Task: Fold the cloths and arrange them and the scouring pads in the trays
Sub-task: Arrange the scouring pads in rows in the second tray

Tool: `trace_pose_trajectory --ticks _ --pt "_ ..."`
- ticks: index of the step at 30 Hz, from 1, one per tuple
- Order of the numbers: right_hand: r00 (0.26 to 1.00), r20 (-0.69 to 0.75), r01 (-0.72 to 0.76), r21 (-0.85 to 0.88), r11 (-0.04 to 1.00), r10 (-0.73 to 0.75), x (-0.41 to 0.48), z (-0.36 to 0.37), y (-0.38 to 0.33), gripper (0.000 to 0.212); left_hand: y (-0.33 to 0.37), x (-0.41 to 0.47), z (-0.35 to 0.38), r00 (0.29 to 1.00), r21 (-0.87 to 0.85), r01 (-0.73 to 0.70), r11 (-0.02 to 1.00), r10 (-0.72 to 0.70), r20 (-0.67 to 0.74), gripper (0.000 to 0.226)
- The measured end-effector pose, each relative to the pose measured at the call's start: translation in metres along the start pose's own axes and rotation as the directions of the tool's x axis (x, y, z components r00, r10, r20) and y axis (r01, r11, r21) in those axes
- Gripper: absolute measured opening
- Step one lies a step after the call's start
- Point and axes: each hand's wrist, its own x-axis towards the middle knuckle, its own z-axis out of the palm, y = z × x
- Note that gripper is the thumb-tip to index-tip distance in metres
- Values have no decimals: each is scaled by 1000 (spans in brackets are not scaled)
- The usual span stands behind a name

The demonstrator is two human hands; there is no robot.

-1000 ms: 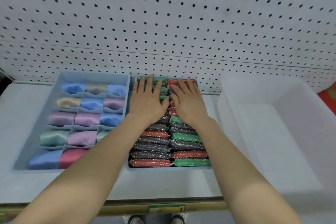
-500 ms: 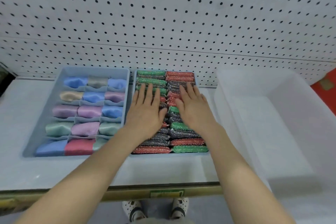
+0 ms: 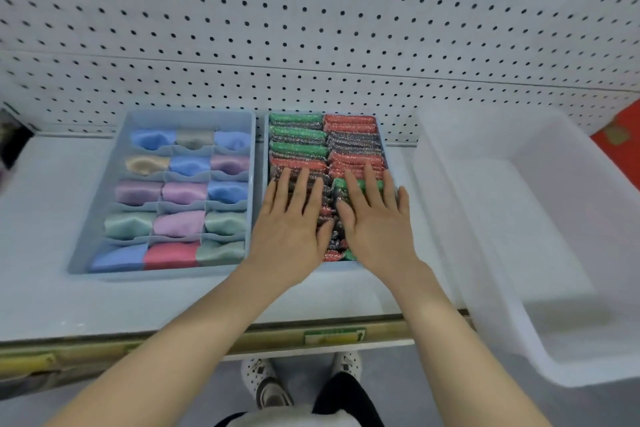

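Both hands lie flat — left hand [image 3: 292, 218] and right hand [image 3: 375, 218] — fingers straight, holding nothing, pressing the sparkly scouring pads [image 3: 353, 142] in the right tray [image 3: 383, 146].

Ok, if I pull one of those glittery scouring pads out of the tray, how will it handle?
Probably soft and springy: the scouring pads bulge like small cushions. Likely light, given that puffy mesh. They sit packed tightly on edge in the tray, so neighbours may shift when one leaves.

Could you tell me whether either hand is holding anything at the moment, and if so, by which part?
Nothing is held: the left hand and right hand lie flat, fingers straight, on the scouring pads.
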Motion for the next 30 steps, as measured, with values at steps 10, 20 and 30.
trace_pose_trajectory --ticks 10,20,30 --pt "998 50 47 4 999 -47 21 -3 5 63 -3 5 -5 1000 -48 23 999 -22 14 66" --pt "950 -133 307 234 922 -283 39 -40 -109 34 -172 -59 -47 945 -277 247 929 -294 -142 46" --pt "945 99 306 61 950 -311 172 -5 -221 31 -261 45 -57 995 -65 94 993 -91 43 48"
